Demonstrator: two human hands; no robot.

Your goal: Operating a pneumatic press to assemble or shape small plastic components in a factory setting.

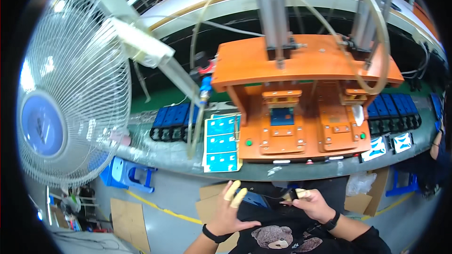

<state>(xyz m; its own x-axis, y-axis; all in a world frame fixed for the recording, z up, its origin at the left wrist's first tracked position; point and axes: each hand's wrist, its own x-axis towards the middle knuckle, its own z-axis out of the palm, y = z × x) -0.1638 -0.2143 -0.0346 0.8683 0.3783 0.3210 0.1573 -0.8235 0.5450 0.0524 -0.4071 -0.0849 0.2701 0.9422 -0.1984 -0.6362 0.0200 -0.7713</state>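
In front of my dark shirt, my left hand (pixel 228 214) is raised with its fingers stretched and the thumb apart; pale yellow finger cots cover some fingertips. A blue flat panel (pixel 255 200) with a dark edge lies between my hands, close to the left fingers; whether they touch it I cannot tell. My right hand (pixel 313 205), with a black wristband and a yellow finger cot, pinches a small black piece (pixel 294 194). Whether that piece joins the panel is unclear. Beyond my hands, the orange press fixture (pixel 254 152) stands on the bench, a blue plate (pixel 281 116) in its left station.
Blue printed sheets (pixel 221 143) lie left of the press. Blue-topped black parts stand in rows left (pixel 172 116) and right (pixel 393 106). A large fan (pixel 75 89) fills the left side. White-and-blue pieces (pixel 375 149) lie at the bench's right edge; another person's arm (pixel 437 145) shows beyond.
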